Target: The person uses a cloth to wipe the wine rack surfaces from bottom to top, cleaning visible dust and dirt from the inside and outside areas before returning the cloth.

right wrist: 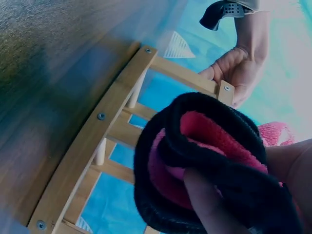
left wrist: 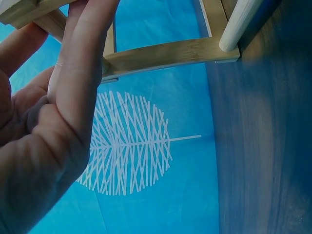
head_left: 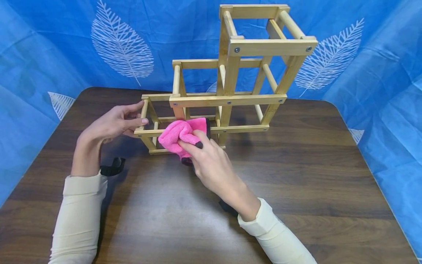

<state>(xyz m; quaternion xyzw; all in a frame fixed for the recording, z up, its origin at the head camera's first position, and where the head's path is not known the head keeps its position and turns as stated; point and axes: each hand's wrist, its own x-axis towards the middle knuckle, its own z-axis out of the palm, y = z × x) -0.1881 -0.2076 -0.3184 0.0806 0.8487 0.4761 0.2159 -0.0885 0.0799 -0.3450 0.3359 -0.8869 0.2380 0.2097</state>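
A stepped wooden rack (head_left: 227, 99) of slats and round dowels stands on the table, lowest at the left and tallest at the right. My left hand (head_left: 113, 123) grips the dowel at its low left end, thumb on one side and fingers on the other; the left wrist view shows those fingers (left wrist: 80, 63) up close. A pink plush cloth (head_left: 176, 135) with black edging is bunched in my right hand (head_left: 211, 161). That cloth lies against the front rail and post of the low section, hiding part of both. In the right wrist view the cloth's black border (right wrist: 195, 114) is folded over.
The dark wood-grain table (head_left: 296, 183) has rounded back corners. Blue sheeting (head_left: 184, 29) printed with white leaves hangs behind and at both sides. A black strap piece (head_left: 113, 167) is at my left wrist.
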